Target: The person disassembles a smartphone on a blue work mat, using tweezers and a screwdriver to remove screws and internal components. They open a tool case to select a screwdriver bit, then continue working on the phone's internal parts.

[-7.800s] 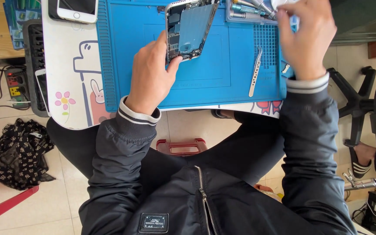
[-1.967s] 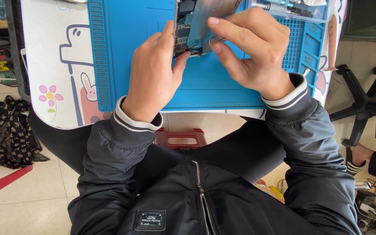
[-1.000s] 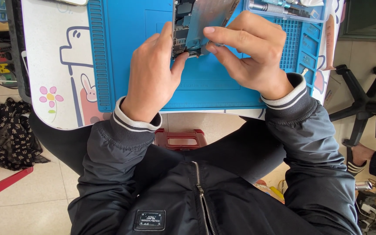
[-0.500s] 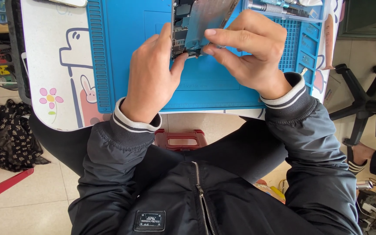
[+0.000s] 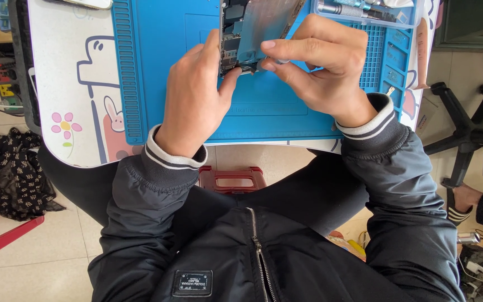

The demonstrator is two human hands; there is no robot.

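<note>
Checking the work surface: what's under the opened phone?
The blue repair mat lies under the opened phone, itself on a white cartoon-printed table cover. The left hand and right hand cover the phone's lower edge, hiding the mat directly below.

Pale tiled floor (image 5: 40, 268), red stool (image 5: 232, 179), black chair base (image 5: 465, 134).

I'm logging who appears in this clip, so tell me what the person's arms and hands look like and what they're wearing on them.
Both hands are bare: no gloves, rings or watch show on the left hand or the right hand. Both arms are in the sleeves of a black zip-up jacket of smooth, slightly shiny fabric. Each sleeve ends in a ribbed knit cuff, dark with pale stripes, the left cuff and the right cuff.
</note>
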